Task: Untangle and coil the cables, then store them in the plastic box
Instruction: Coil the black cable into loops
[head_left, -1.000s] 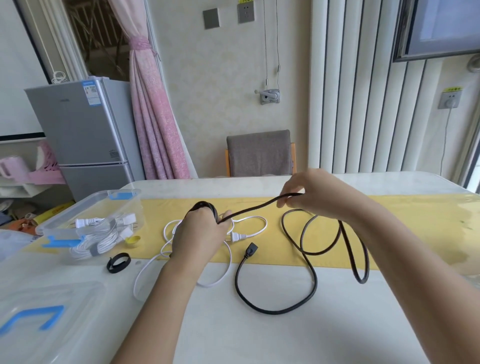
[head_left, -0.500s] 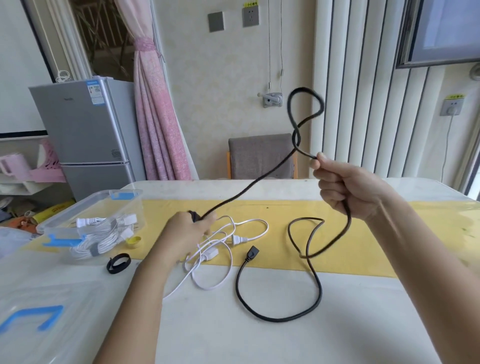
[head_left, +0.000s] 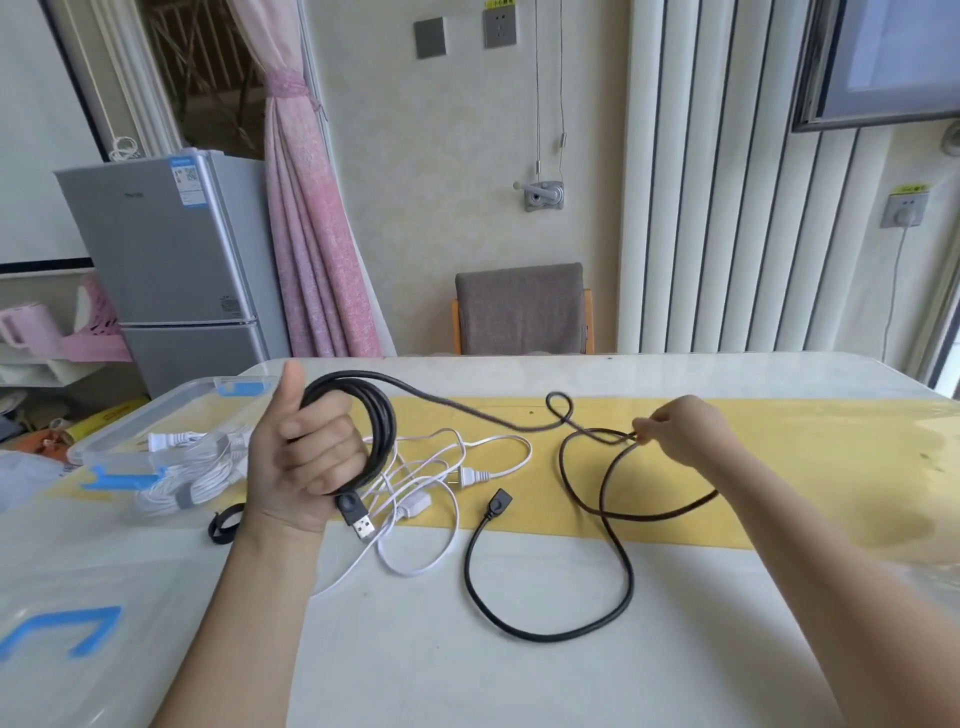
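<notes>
Left hand (head_left: 306, 457) is raised on an upright forearm, thumb pointing up, fingers curled round the coiled cable (head_left: 383, 426). Right arm reaches forward; right hand (head_left: 680, 431) pinches the cable between its fingertips.

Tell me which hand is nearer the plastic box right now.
Left. The left hand, gripping the coiled black cable, is just right of the plastic box. The right hand pinches the cable's loose part far to the right, over the yellow runner.

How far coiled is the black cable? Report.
Partly coiled: the left hand grips several loops of the black cable; the rest lies loose on the table, pinched by the right hand.
</notes>
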